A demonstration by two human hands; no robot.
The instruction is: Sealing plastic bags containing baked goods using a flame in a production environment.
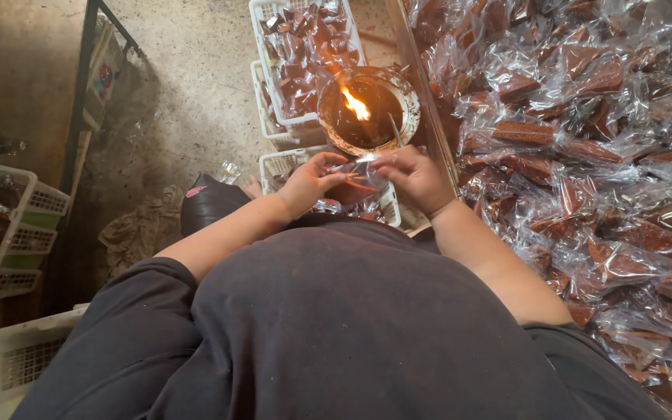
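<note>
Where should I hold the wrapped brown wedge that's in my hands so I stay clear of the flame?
Probably by its two side edges, as the left hand and right hand pinch it now, coming from your own side. The clear-wrapped wedge lies flat between them, and the flame in the round metal dish burns just beyond it.

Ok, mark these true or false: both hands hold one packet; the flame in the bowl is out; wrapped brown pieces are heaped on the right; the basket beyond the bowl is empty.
1. Both the left hand and the right hand hold one clear-wrapped packet: true.
2. The flame in the bowl is out: false, it burns.
3. Wrapped brown pieces are heaped on the right: true.
4. The white basket beyond the bowl is empty: false, it holds wrapped pieces.
</note>
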